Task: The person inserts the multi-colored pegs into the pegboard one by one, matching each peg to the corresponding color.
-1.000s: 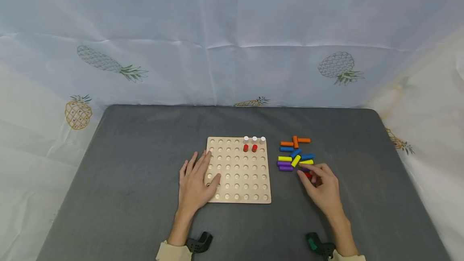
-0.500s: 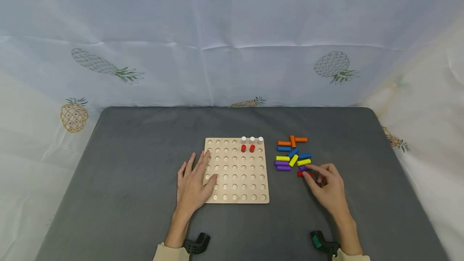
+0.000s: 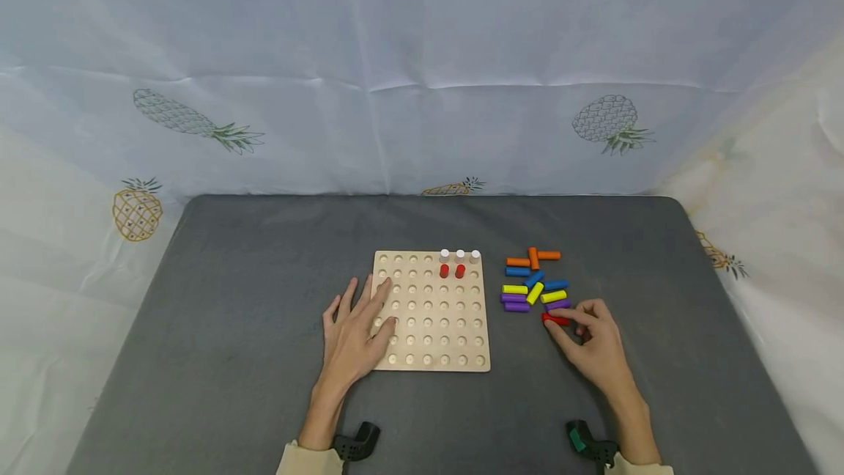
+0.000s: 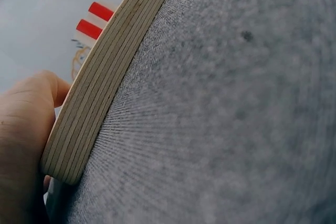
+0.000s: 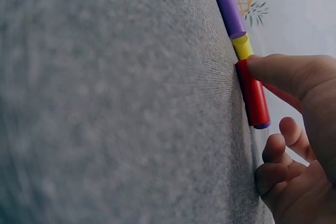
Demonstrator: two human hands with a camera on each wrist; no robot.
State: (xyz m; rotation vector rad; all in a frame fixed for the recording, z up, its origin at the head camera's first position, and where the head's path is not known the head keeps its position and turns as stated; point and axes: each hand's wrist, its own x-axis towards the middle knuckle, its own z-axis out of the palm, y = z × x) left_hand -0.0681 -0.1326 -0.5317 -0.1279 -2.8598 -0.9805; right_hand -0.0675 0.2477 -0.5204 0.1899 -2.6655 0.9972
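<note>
A square wooden pegboard (image 3: 435, 349) with rows of round holes lies on the table. My left hand (image 3: 356, 332) rests over its left edge, fingers spread and mostly straight; in the left wrist view it lies along the layered plywood side (image 4: 100, 82). Three white pegs (image 3: 460, 256) stand in the far row at the right, with two red pegs (image 3: 445, 271) in the row before them. Right of the board, my right hand (image 3: 593, 343) pinches a red peg (image 5: 254, 95) lying on the table, thumb at its near side, index finger behind. Its other fingers are curled.
Loose pegs lie beyond and left of the right hand: orange (image 3: 533, 258), blue (image 3: 517, 271), yellow (image 3: 554, 297) and purple (image 3: 517, 307). Dark grey cloth (image 3: 231, 328) covers the table. A pineapple-print curtain (image 3: 395, 130) hangs behind. Each wrist wears a black camera mount (image 3: 357, 442).
My right thumb and index finger have shifted from around the purple and red pegs onto the red peg, which has come into fuller view. The left hand stays on the board.
</note>
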